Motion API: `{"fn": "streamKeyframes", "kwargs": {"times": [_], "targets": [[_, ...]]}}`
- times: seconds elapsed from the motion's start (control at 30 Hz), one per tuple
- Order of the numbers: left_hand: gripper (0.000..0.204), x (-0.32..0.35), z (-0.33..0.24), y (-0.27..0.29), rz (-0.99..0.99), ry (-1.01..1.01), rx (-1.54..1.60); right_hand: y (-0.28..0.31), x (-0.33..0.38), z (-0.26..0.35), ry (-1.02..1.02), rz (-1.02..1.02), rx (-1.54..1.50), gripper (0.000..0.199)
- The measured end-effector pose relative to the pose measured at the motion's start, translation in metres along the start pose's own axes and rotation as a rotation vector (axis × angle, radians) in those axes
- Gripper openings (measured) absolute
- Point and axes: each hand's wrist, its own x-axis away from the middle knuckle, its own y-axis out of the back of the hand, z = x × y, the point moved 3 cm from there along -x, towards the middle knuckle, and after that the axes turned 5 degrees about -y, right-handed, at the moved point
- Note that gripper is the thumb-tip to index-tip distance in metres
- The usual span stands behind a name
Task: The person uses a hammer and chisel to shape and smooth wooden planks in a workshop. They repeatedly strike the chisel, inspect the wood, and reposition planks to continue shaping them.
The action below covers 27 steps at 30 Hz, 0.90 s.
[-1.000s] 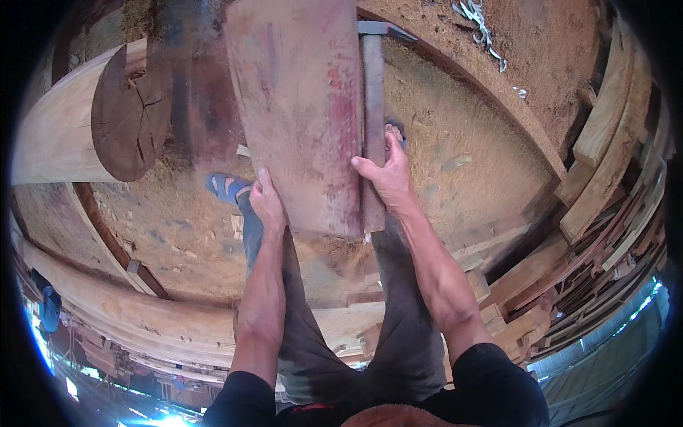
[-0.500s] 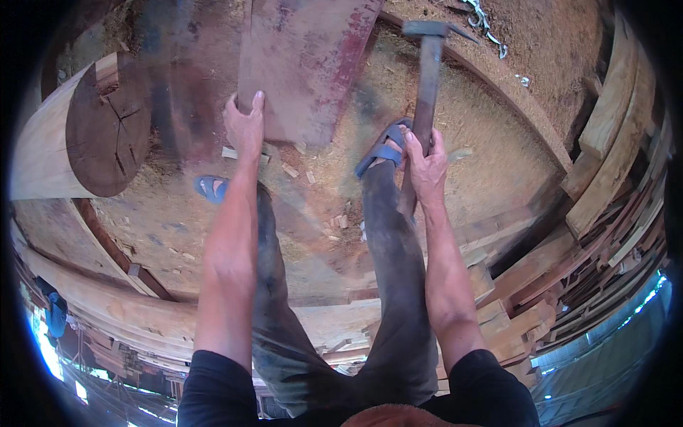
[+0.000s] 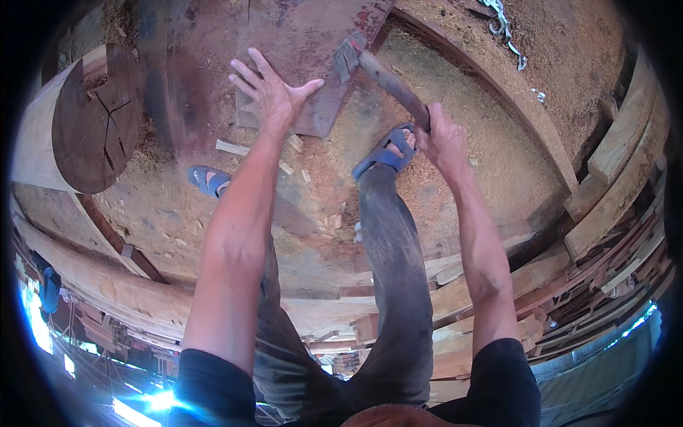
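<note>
My left hand (image 3: 276, 96) is open, its fingers spread wide over the near end of a reddish-brown wooden board (image 3: 306, 35). Whether the palm touches the wood I cannot tell. My right hand (image 3: 442, 139) is closed around the lower handle of an adze (image 3: 391, 84). The adze slants up and left, and its metal head is over the board's right edge. Part of the board's near end is hidden behind my left hand and wrist.
A thick log (image 3: 96, 117) with a cracked end lies at the left. Sandals (image 3: 390, 151) are on my feet, with wood chips (image 3: 231, 147) between them. A long curved timber (image 3: 498, 82) runs along the right, beside stacked planks (image 3: 615, 142). Sawdust covers the ground.
My left hand has let go of the board's near left edge and spread open, farther right and up. The adze has swung from upright to a leftward slant, its head now over the board.
</note>
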Motion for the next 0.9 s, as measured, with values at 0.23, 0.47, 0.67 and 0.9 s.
{"fn": "streamKeyframes", "kwargs": {"times": [0.23,0.47,0.67,0.9], "targets": [[0.165,-0.005,0.009,-0.016,-0.037,0.005,-0.016,0.041,-0.021,-0.009,0.366,-0.072,0.063,0.027],[0.154,-0.002,0.010,-0.014,-0.029,-0.054,0.010,0.050,-0.053,-0.021,0.277,-0.168,0.075,0.027],[0.165,-0.001,0.006,-0.012,-0.012,-0.021,-0.035,0.061,-0.044,-0.020,0.631,-0.131,0.040,0.025],[0.162,-0.004,0.010,-0.018,-0.135,-0.107,-0.061,0.050,-0.062,-0.011,0.550,-0.156,0.162,0.035]]}}
